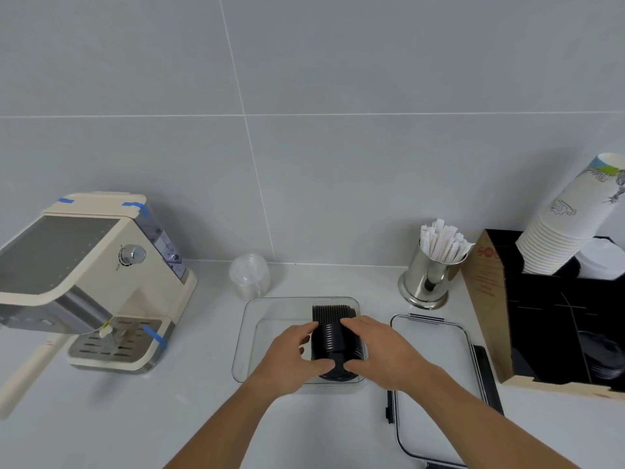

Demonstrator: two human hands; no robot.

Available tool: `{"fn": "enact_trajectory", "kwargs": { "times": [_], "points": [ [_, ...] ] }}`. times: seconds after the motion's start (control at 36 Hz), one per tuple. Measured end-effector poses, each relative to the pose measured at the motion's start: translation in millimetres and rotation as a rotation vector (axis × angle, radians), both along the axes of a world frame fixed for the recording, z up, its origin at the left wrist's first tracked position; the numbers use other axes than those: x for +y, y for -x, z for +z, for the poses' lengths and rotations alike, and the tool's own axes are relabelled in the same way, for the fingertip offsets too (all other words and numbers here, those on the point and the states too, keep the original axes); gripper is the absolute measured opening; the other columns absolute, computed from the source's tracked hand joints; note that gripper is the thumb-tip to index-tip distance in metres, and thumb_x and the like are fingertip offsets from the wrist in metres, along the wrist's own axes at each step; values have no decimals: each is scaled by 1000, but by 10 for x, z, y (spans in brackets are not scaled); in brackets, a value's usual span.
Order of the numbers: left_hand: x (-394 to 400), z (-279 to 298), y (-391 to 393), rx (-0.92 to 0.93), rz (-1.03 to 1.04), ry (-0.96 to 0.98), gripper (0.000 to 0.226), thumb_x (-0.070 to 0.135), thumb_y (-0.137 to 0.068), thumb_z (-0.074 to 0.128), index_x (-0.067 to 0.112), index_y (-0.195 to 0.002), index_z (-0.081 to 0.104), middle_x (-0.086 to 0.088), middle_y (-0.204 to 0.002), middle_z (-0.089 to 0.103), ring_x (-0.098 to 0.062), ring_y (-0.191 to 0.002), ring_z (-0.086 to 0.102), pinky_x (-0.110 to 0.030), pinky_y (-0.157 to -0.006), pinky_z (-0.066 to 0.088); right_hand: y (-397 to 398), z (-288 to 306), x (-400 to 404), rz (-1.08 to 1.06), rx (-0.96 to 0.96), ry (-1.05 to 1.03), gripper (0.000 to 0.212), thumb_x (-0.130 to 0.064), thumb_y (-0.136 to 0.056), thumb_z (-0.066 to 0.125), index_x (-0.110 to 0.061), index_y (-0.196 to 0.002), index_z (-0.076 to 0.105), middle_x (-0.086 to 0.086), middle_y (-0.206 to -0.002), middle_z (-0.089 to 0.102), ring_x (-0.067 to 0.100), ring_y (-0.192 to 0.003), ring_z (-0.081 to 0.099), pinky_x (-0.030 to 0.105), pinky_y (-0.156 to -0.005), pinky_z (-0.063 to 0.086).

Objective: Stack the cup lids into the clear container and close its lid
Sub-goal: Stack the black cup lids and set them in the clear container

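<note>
A stack of black cup lids [333, 333] lies on its side inside the clear container [270, 313] on the white counter, along the container's right half. My left hand [294, 353] grips the stack from the left and my right hand [375, 350] from the right, with both thumbs near its front end. The container's clear lid [436, 367], with black clasps, lies flat on the counter just right of the container. A stack of clear dome lids [250, 274] stands behind the container.
A cream espresso machine [88, 275] stands at the left. A steel cup of wrapped stirrers [433, 265] stands at the back right. A black and cardboard organiser [541, 316] holding stacked paper cups [568, 221] fills the right edge.
</note>
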State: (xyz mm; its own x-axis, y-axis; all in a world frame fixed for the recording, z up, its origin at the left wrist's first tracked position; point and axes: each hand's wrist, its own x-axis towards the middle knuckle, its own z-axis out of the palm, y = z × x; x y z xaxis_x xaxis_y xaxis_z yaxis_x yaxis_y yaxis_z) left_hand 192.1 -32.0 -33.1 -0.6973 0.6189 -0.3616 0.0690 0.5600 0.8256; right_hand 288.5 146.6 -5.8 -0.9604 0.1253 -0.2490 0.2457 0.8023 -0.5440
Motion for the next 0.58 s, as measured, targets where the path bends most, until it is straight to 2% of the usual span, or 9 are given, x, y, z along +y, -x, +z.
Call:
{"fn": "enact_trajectory", "kwargs": {
  "times": [0.06,0.14,0.17,0.22,0.28,0.33,0.39,0.47,0.58],
  "points": [
    [10,2,-20,-115,64,-30,70,27,-80,77,30,-140,43,11,-136,46,-11,-128,45,-21,-99,36,-10,-41,-3,-6,-8,2,72,-31,-84,67,-24,-148,35,-8,-144,45,11,-127,47,20,-104,36],
    [40,12,-21,-228,152,-20,66,33,-87,69,20,-145,40,9,-138,48,-14,-133,44,-25,-99,37,-29,-110,2,-9,-29,-4,73,-31,-86,66,-24,-150,32,-10,-148,41,11,-131,44,18,-105,33],
    [47,31,-20,-238,160,-18,48,33,-90,65,24,-134,50,13,-127,55,-14,-125,49,-25,-96,38,-34,-136,5,-12,-32,-6,74,-32,-86,66,-24,-151,31,-10,-150,39,10,-132,43,18,-106,32],
    [73,32,-16,-254,160,-10,2,30,-93,60,29,-95,60,14,-93,58,-14,-101,53,-25,-87,41,-46,-197,12,-20,-32,-10,76,-33,-86,65,-25,-152,30,-11,-152,37,10,-134,42,19,-108,32],
    [115,37,-24,-289,156,-43,11,27,-94,59,35,-86,61,10,-95,64,-11,-93,58,-23,-85,46,-61,-257,10,-24,-27,-9,76,-34,-86,65,-26,-152,29,-12,-153,36,9,-135,41,18,-108,31],
    [157,27,-38,-317,167,-66,14,24,-94,58,33,-101,66,8,-104,70,-4,-88,62,-17,-75,47,-67,-314,0,-17,-30,-5,77,-34,-87,65,-26,-153,28,-11,-156,33,9,-138,37,17,-110,27],
    [193,22,-58,-325,190,-76,19,23,-93,60,29,-110,67,7,-102,72,-2,-81,62,-12,-65,45,-72,-358,-17,-19,-39,-4,77,-34,-88,64,-26,-154,26,-11,-158,29,9,-142,33,18,-113,25],
    [215,-2,-65,-328,219,-76,22,19,-91,62,23,-112,68,3,-103,73,-7,-88,66,-11,-65,48,-75,-413,-28,-20,-28,3,77,-35,-88,63,-26,-154,26,-13,-157,30,8,-141,34,17,-111,25],
    [218,-35,-80,-303,222,-62,17,16,-90,63,19,-106,70,-2,-102,73,-10,-85,67,-9,-59,49,-94,-485,-18,-14,-16,17,75,-37,-90,61,-25,-154,25,-13,-159,27,6,-142,30,13,-110,20]
  ]
}}
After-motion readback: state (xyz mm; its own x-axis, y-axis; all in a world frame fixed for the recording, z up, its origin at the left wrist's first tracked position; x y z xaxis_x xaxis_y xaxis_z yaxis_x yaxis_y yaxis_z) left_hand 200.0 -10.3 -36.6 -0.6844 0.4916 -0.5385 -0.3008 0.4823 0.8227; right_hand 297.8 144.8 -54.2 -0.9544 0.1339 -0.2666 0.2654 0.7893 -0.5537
